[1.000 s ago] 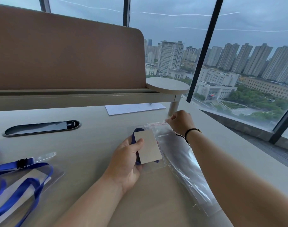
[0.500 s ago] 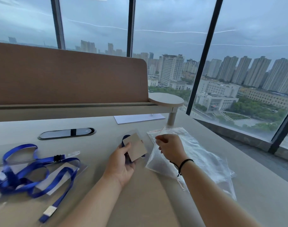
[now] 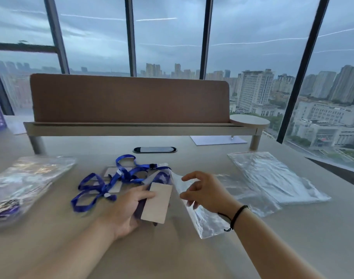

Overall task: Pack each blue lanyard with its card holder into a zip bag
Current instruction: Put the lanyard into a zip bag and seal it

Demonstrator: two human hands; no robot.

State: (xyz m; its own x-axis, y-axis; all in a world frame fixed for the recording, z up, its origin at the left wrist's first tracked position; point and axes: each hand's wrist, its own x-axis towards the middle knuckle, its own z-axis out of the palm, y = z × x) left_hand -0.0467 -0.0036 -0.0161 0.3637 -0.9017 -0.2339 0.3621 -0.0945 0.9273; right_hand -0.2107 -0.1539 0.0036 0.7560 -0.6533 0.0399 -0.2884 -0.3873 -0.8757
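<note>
The left hand [image 3: 124, 212] grips a card holder [image 3: 157, 202] with a beige card in it, thumb across its face and a folded bit of blue lanyard behind, while the right hand [image 3: 207, 193] pinches the edge of a clear zip bag [image 3: 204, 220] just to the holder's right, its other fingers spread loosely. Beyond the left hand a loose blue lanyard [image 3: 103, 184] lies tangled on the desk [image 3: 172, 254]; a stack of empty zip bags [image 3: 272, 176] sits to the right, and filled bags [image 3: 25, 182], blurred, lie at far left.
</note>
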